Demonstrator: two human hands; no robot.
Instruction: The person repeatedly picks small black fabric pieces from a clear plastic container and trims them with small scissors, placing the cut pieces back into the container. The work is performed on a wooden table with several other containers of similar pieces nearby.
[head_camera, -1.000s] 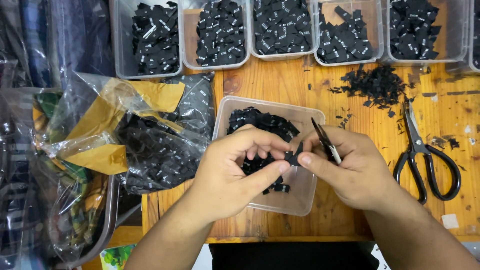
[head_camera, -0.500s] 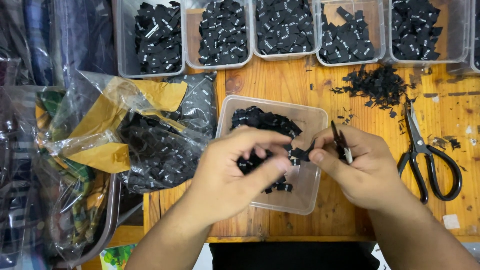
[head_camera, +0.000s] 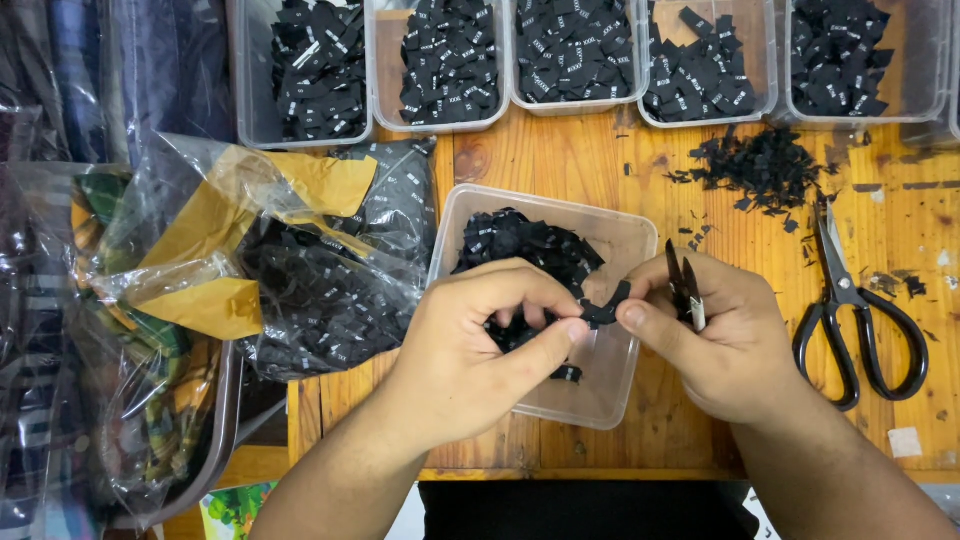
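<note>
Both hands' grips, left hand (head_camera: 470, 350) and right hand (head_camera: 725, 335), pinch one black label (head_camera: 603, 310); the right also holds small snips (head_camera: 685, 285), which might nick a thumb.

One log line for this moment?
left hand: pinches black label | right hand: pinches label, holds snips | under: clear tub

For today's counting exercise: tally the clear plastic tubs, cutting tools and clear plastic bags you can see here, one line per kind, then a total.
Clear plastic tubs: 6, five in the back row and one by the hands
Cutting tools: 2, black scissors and small snips in the right hand
Clear plastic bags of black labels: 1
Total: 9
</note>
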